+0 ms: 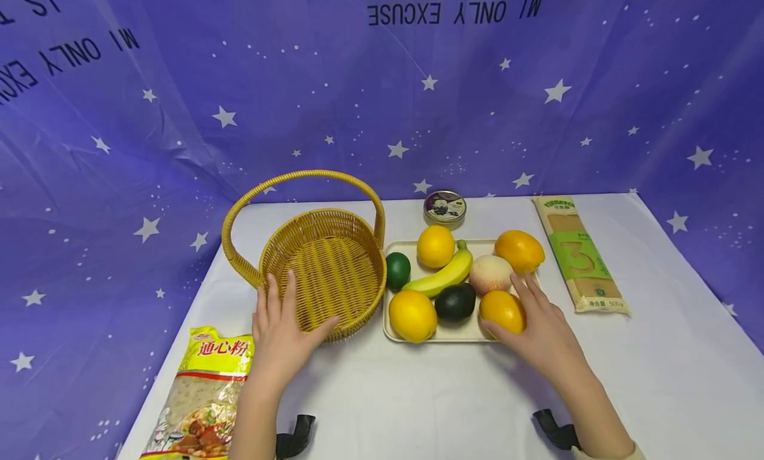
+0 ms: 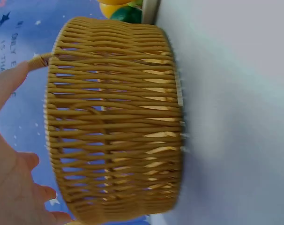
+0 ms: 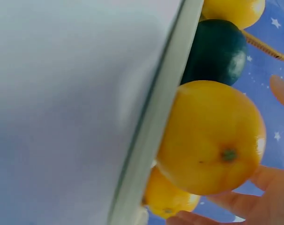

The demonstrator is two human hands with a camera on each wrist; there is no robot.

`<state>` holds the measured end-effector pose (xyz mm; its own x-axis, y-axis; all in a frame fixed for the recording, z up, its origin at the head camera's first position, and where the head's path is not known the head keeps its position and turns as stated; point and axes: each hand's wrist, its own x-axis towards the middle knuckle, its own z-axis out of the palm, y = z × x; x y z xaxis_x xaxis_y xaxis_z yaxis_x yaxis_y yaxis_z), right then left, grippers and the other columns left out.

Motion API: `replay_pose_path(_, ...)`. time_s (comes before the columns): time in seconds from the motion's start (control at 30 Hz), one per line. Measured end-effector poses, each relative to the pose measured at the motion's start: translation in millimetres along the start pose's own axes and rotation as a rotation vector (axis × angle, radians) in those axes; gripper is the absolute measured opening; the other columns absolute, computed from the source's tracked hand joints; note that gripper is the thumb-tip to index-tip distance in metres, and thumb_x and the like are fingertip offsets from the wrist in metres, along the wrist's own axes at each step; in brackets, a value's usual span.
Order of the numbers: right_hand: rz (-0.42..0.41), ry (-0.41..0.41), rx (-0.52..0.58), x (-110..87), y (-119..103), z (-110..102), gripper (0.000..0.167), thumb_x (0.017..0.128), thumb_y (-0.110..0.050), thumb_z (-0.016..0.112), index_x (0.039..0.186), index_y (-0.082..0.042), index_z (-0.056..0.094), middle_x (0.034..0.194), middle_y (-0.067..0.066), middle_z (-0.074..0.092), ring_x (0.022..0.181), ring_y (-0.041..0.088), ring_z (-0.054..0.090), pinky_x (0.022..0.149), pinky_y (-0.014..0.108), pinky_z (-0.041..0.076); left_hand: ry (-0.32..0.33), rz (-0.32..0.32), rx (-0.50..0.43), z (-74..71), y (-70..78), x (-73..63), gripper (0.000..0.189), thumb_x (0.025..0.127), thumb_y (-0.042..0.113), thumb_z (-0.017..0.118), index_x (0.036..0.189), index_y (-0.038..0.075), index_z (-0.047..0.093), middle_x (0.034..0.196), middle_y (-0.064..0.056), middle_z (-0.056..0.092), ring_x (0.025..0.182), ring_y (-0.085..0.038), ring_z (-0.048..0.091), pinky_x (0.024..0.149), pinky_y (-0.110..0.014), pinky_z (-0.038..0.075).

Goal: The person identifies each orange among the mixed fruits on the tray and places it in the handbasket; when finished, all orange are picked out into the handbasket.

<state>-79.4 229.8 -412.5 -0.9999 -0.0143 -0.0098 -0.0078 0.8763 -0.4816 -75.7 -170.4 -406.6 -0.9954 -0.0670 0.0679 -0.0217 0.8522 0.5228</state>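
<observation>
Over the near-left rim of a round wicker basket [image 1: 331,274], my left hand [image 1: 280,337] reaches with fingers spread and nothing held. The left wrist view shows the basket's woven side [image 2: 114,122] beside that hand. My right hand [image 1: 540,327] is around the orange [image 1: 503,311] at the near right corner of a cream tray [image 1: 442,341]. Its fingers extend past the orange's far side; in the right wrist view the thumb [image 3: 281,91] stands apart from the fruit. Also on the tray are a banana [image 1: 444,274], a peach [image 1: 491,274] and a dark avocado [image 1: 455,303].
More fruit on the tray includes a green one [image 1: 398,270] and a yellow-orange oval one [image 1: 519,250]. A round tin [image 1: 444,208] stands behind it. A noodle packet [image 1: 581,258] lies right; a pasta bag [image 1: 205,394] lies near left. A starry purple cloth [image 1: 334,69] hangs behind.
</observation>
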Motion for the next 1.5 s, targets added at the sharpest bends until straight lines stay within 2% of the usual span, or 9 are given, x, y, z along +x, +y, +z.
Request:
replay_pose_path(0.17, -0.003, -0.020, 0.055, -2.3, 4.9, 4.7, 0.092, 0.082, -0.064, 0.063, 0.153, -0.017, 0.029, 0.151, 0.029, 0.024, 0.125, 0.058, 0.034, 0.092, 0.075, 0.031, -0.023, -0.073, -0.079, 5.9, -11.1, -5.1, 0.108, 0.082, 0.068, 0.059, 0.155, 0.025, -0.007, 0.157, -0.010, -0.021, 0.141, -0.034, -0.023, 0.107, -0.070, -0.001)
replay_pose_path(0.3, -0.005, -0.027, 0.093, -3.8, 7.4, 8.8, 0.088, 0.083, -0.058, 0.067, 0.152, -0.016, 0.032, 0.147, 0.026, 0.031, 0.124, 0.051, 0.040, 0.092, 0.071, 0.035, -0.029, -0.120, -0.149, 10.7, -18.5, -7.9, 0.107, 0.085, 0.060, 0.063, 0.156, 0.018, -0.005, 0.157, -0.010, -0.023, 0.142, -0.036, -0.021, 0.105, -0.072, 0.001)
replay_pose_path(0.43, 0.000, -0.020, 0.128, -3.9, 9.0, 11.0, 0.087, 0.083, -0.053, 0.069, 0.151, -0.013, 0.032, 0.141, 0.022, 0.040, 0.121, 0.043, 0.045, 0.092, 0.067, 0.038, 0.013, -0.138, -0.257, 15.3, -22.5, -7.2, 0.107, 0.084, 0.048, 0.071, 0.156, 0.014, -0.001, 0.156, -0.012, -0.024, 0.142, -0.040, -0.016, 0.104, -0.074, 0.007)
replay_pose_path(0.53, 0.010, -0.015, 0.148, -2.9, 9.4, 11.8, 0.086, 0.083, -0.051, 0.071, 0.150, -0.012, 0.033, 0.138, 0.022, 0.043, 0.119, 0.042, 0.046, 0.091, 0.066, 0.039, 0.031, -0.158, -0.356, 16.5, -23.8, -6.4, 0.108, 0.083, 0.041, 0.075, 0.156, 0.011, 0.001, 0.156, -0.013, -0.024, 0.142, -0.041, -0.014, 0.106, -0.071, 0.013)
replay_pose_path(0.77, 0.036, -0.020, 0.157, -0.1, 8.4, 12.1, 0.084, 0.081, -0.049, 0.074, 0.146, -0.009, 0.038, 0.135, 0.021, 0.045, 0.117, 0.041, 0.047, 0.092, 0.065, 0.039, -0.020, -0.218, -0.572, 15.3, -25.6, -6.3, 0.105, 0.086, 0.034, 0.074, 0.156, 0.010, 0.000, 0.156, -0.011, -0.024, 0.143, -0.040, -0.003, 0.111, -0.053, 0.024)
replay_pose_path(0.93, 0.017, -0.023, 0.171, 2.2, 3.8, 6.4, 0.085, 0.081, -0.051, 0.073, 0.146, -0.009, 0.039, 0.137, 0.022, 0.045, 0.120, 0.043, 0.046, 0.093, 0.065, 0.038, -0.021, -0.214, -0.624, 14.8, -25.8, -5.6, 0.105, 0.086, 0.032, 0.075, 0.156, 0.011, 0.000, 0.156, -0.011, -0.023, 0.142, -0.044, 0.010, 0.109, -0.050, 0.031)
replay_pose_path(1.13, -0.014, -0.026, 0.217, 8.6, -6.2, -5.9, 0.086, 0.080, -0.052, 0.073, 0.146, -0.008, 0.040, 0.143, 0.023, 0.042, 0.121, 0.043, 0.045, 0.093, 0.063, 0.040, -0.018, -0.216, -0.626, 15.2, -26.6, -5.9, 0.105, 0.086, 0.032, 0.075, 0.156, 0.013, 0.000, 0.157, -0.011, -0.022, 0.142, -0.045, 0.007, 0.109, -0.052, 0.030)
replay_pose_path(1.27, -0.022, -0.038, 0.242, 14.2, -17.1, -12.8, 0.087, 0.079, -0.054, 0.073, 0.147, -0.011, 0.039, 0.143, 0.021, 0.042, 0.117, 0.040, 0.049, 0.090, 0.060, 0.045, -0.011, -0.211, -0.631, 16.1, -27.8, -5.5, 0.105, 0.085, 0.031, 0.075, 0.156, 0.013, 0.000, 0.157, -0.011, -0.021, 0.141, -0.046, 0.009, 0.108, -0.052, 0.030)
replay_pose_path(1.5, -0.111, -0.034, 0.309, 28.7, -41.4, -14.8, 0.082, 0.078, -0.052, 0.075, 0.144, -0.013, 0.044, 0.137, 0.014, 0.050, 0.107, 0.033, 0.055, 0.088, 0.052, 0.049, -0.014, -0.214, -0.654, 17.5, -30.0, -5.7, 0.106, 0.084, 0.031, 0.076, 0.156, 0.014, 0.000, 0.157, -0.009, -0.021, 0.142, -0.045, 0.008, 0.108, -0.052, 0.031)
